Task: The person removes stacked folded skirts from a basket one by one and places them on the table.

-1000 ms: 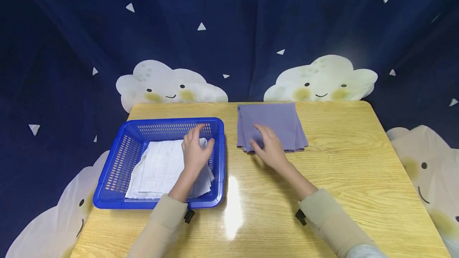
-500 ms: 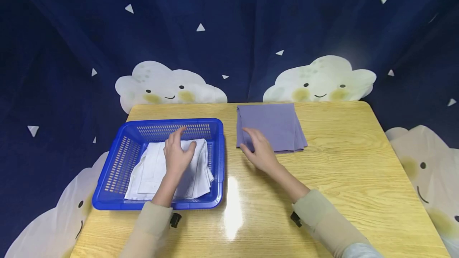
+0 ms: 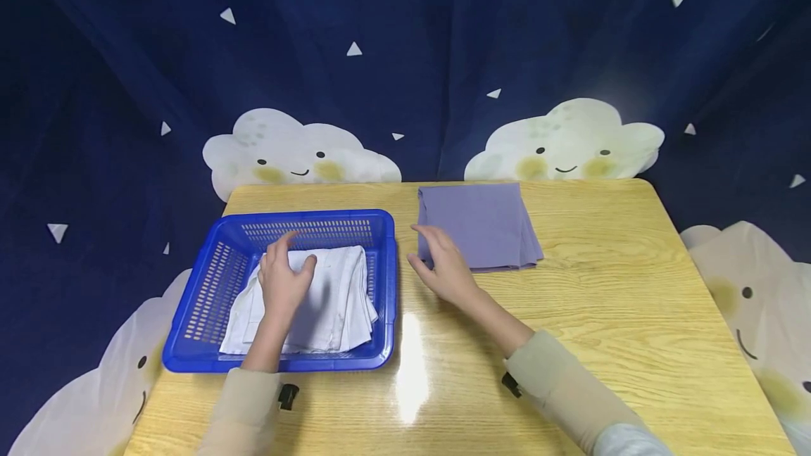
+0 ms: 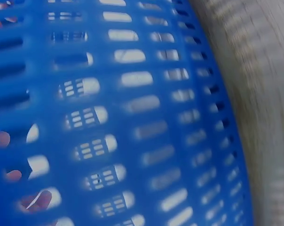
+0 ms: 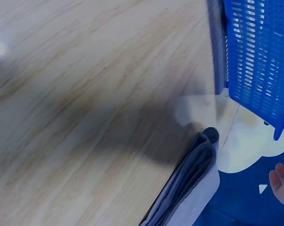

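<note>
A folded white cloth (image 3: 329, 301) lies inside a blue plastic basket (image 3: 394, 280) on the left of the table. My left hand (image 3: 284, 286) hovers over the basket, its thumb and fingers spread apart with nothing between them. In the left wrist view the slotted basket wall (image 4: 146, 117) fills most of the picture, and bits of the hand show through the slots. To the right of the basket lies a folded purple cloth (image 3: 478, 224). Over its near left corner hangs my right hand (image 3: 446, 273), fingers spaced and holding nothing. Its fingers (image 5: 280, 179) show at the right wrist view's edge.
The wooden table (image 3: 608, 315) extends to the right of the purple cloth. Behind it hangs a dark blue curtain (image 3: 418, 55) with cloud prints. The basket's raised rim and walls surround the white cloth.
My left hand has moved left across the basket, uncovering more of the white cloth. My right hand has shifted left over the purple cloth towards the basket. Both cloths lie where they were.
</note>
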`<state>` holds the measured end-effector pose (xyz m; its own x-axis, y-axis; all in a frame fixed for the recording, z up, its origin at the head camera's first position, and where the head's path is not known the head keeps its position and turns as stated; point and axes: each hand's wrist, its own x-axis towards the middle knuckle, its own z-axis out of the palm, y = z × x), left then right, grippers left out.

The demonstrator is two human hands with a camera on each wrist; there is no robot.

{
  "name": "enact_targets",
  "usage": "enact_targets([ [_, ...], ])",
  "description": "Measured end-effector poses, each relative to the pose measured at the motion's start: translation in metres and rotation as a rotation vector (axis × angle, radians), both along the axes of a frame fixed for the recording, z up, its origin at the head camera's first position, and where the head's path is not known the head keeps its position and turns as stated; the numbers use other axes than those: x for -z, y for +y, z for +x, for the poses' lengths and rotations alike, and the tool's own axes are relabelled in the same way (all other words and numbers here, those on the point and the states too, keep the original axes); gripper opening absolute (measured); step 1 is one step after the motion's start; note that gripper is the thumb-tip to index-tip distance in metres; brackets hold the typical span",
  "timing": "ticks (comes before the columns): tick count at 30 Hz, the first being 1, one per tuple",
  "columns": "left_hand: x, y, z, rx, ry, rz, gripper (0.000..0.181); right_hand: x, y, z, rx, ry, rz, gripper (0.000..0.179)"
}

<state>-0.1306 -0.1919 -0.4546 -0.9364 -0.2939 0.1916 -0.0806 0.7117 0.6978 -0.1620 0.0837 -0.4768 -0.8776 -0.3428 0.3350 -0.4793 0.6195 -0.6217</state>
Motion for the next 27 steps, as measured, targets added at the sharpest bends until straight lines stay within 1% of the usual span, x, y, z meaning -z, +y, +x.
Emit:
enact_targets([
  [9, -0.003, -0.020, 0.001, -0.053, -0.039, -0.007, 0.053, -0.008, -0.015, -0.001, -0.033, 0.019, -0.030, 0.052],
  [13, -0.002, -0.029, 0.003, -0.074, -0.043, -0.013, 0.052, -0.012, -0.021, -0.002, -0.044, 0.023, -0.018, 0.052],
  [17, -0.001, -0.039, 0.004, -0.084, -0.039, -0.027, 0.052, -0.016, -0.026, -0.001, -0.052, 0.020, -0.017, 0.053],
  [23, -0.001, -0.053, 0.007, -0.102, -0.046, -0.030, 0.051, -0.021, -0.035, 0.000, -0.075, 0.037, -0.005, 0.051],
  [27, -0.001, -0.064, 0.009, -0.101, -0.051, -0.028, 0.051, -0.023, -0.042, 0.001, -0.079, 0.016, 0.015, 0.052],
])
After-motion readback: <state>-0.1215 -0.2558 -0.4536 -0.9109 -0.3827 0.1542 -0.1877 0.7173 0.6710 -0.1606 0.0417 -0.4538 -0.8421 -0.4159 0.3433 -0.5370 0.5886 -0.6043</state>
